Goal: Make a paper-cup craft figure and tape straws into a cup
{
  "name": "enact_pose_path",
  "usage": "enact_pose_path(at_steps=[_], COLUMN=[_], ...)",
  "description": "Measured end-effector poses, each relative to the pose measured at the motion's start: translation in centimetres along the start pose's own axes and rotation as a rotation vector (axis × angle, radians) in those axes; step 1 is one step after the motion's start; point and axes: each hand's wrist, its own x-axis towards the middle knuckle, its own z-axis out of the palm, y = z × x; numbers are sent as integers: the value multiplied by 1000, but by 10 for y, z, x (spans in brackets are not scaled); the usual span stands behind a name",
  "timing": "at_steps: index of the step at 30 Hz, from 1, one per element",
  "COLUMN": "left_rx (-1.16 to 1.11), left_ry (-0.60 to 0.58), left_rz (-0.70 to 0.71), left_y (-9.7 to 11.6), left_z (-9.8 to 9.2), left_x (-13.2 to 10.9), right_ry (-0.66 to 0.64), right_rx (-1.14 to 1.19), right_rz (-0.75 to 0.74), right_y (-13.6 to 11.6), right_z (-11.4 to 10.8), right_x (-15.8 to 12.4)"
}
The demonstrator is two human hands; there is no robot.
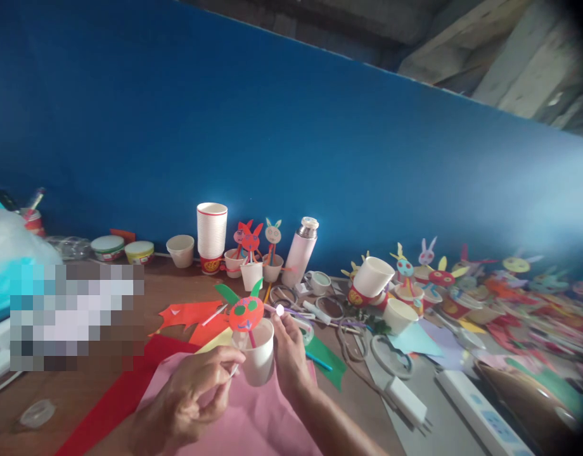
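My right hand (288, 354) is wrapped round a white paper cup (259, 361), lifted a little above a pink paper sheet (253, 424). An orange paper face with green ears (246, 313) stands on a stick in the cup. My left hand (196, 396) pinches a small white piece (234, 370) against the cup's left side, fingers closed.
A stack of white cups (211, 231), a pale flask (300, 252), small tubs (108, 247) and finished paper-animal cups (251, 256) line the blue wall. Red and orange paper (187, 315), scissors (389, 354), tape rolls, a white power strip (481, 411) and many more craft cups (429, 285) lie right.
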Motion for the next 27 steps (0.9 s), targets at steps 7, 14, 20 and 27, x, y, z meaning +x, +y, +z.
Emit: enact_pose_path(at_steps=[7, 14, 20, 27], left_rx=[-444, -584, -570, -286], left_ry=[26, 58, 85, 27], left_rz=[-433, -665, -693, -656], left_y=[-8, -13, -16, -16], left_z=[-8, -9, -11, -10], left_x=[12, 21, 23, 24], right_ry=[33, 34, -15, -41], right_rx=[0, -105, -132, -125], right_rz=[13, -19, -85, -105], right_y=[1, 5, 5, 1], right_z=[1, 4, 4, 5], right_x=[-1, -6, -8, -8])
